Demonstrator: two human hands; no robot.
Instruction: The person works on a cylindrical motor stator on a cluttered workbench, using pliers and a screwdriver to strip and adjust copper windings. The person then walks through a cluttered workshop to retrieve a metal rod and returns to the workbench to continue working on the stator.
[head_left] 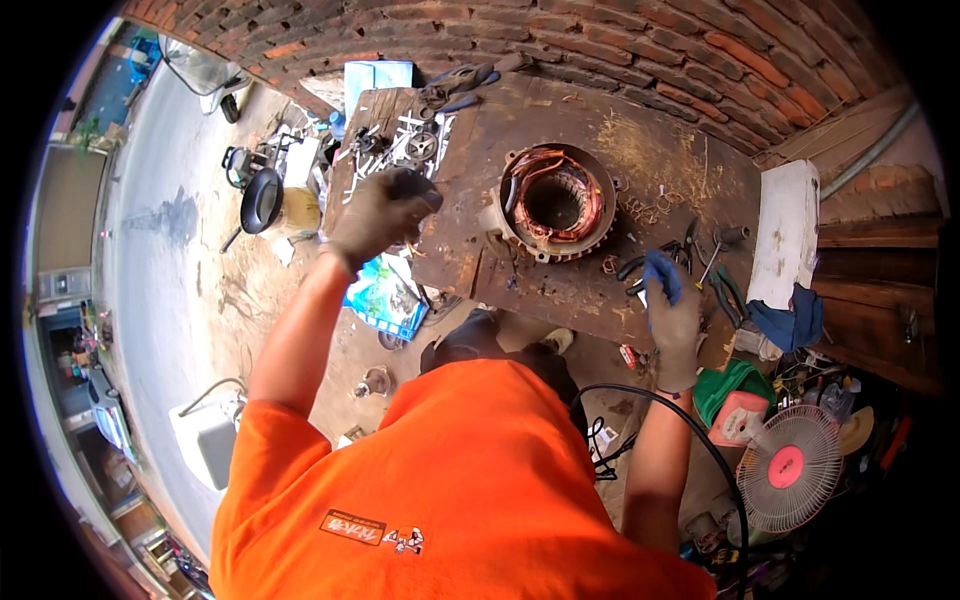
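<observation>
My gloved left hand (385, 215) is at the bench's left part, beside loose white strips (432, 132) and metal parts, fingers curled and blurred; what they hold, if anything, I cannot make out. A motor housing with copper windings (590, 200) lies face up on the stained wooden bench (560, 290), between my hands. My right hand (668, 305), in a grey glove with blue fingers, is at the bench's front right with fingers bent together over black-handled tools (630, 268); its contents are unclear. Pliers (728, 295) and a long thin tool (718, 255) lie beside it.
A brick wall (650, 50) backs the bench. A white board (785, 230) and blue cloth (785, 325) sit at its right end. A fan (785, 470) and clutter stand below. At left are a black pan (260, 200), machinery and a pale roadway (155, 290). A black cable (730, 470) crosses beside my right arm.
</observation>
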